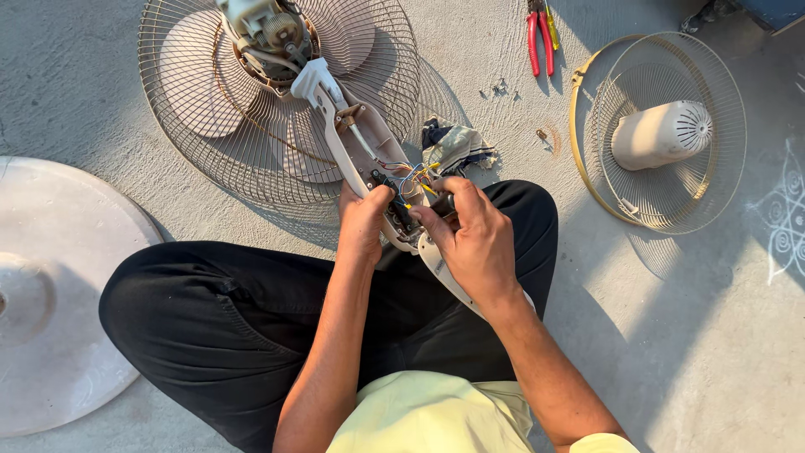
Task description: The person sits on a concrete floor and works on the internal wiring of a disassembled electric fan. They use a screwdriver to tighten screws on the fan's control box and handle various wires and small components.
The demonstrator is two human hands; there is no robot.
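The fan neck [356,151] looks like smooth cream plastic, with thin plastic-coated wires [411,178] inside. The grille [193,159] behind is fine metal wire, dull and rust-tinged. A crumpled cloth [457,147] lies on the rough, matt concrete floor [713,335]. The pliers [537,38] have glossy red grips.

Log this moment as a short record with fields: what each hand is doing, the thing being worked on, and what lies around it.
Left hand: grips the open fan neck housing, thumb by the black switch block.
Right hand: fingertips pinch at the coloured wires.
Fan head: motor exposed, blades in the rear grille on the concrete floor.
Nearby: front grille holding a motor cover, red pliers, crumpled cloth, round base.
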